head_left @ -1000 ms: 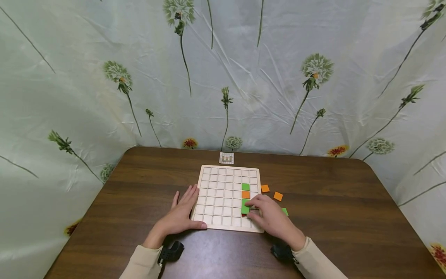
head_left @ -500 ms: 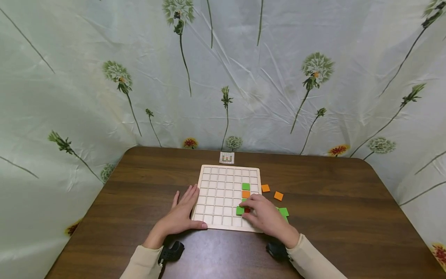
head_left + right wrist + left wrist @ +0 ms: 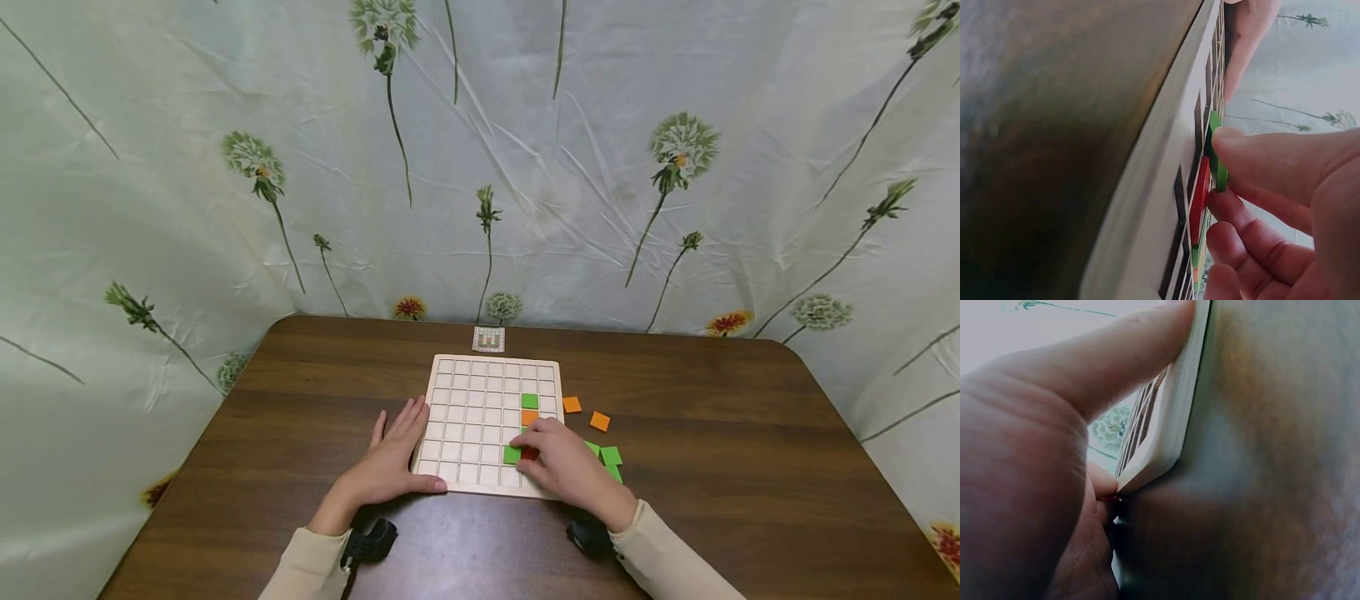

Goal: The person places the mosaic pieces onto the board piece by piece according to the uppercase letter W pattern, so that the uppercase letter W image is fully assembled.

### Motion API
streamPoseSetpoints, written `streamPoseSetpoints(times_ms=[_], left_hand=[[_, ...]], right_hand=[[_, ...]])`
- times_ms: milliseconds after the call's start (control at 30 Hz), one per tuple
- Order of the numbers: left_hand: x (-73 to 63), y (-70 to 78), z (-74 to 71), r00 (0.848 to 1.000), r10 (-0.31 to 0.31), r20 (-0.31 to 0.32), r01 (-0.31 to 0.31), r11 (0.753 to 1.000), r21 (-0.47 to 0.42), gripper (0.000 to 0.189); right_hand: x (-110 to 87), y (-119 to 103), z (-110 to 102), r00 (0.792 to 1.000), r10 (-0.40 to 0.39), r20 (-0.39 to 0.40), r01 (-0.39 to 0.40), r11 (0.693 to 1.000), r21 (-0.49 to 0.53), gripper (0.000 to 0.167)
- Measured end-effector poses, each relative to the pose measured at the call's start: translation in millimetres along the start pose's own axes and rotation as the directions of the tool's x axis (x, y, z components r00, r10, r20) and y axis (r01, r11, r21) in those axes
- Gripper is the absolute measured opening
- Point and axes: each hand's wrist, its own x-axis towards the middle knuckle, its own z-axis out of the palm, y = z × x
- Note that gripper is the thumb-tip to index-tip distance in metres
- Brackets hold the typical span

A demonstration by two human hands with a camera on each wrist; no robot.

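Observation:
A pale wooden grid board (image 3: 472,414) lies on the brown table. My left hand (image 3: 385,462) rests at its lower left corner, fingers straight along the left side and thumb at the front edge. With thumb and fingertips, my right hand (image 3: 573,471) pinches a green square tile (image 3: 512,455) over the board's lower right part. In the right wrist view that tile (image 3: 1219,165) tilts beside a red tile (image 3: 1199,200) seated in the grid. Farther up the red tile's column sit an orange tile (image 3: 529,417) and a green one (image 3: 529,401); my fingers partly cover this column.
Two loose orange tiles (image 3: 572,404) lie right of the board. Several loose green tiles (image 3: 611,456) lie by my right hand, partly hidden by it. A small card with a printed grid pattern (image 3: 489,339) lies behind the board. A floral curtain (image 3: 420,250) hangs behind the table.
My right hand has shifted left with the green tile, from above the red tile's column to the column left of it, uncovering more loose green tiles. My left hand stays put.

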Motion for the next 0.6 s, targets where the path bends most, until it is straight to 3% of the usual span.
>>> streamPoseSetpoints(times_ms=[600], left_hand=[[0.6,-1.2,0.1,1.000,-0.007,0.009,0.006,1.000,0.008,0.122]], right_hand=[[3.1,-3.8,0.7,1.000,0.023,0.009,-0.023,1.000,0.000,0.022]])
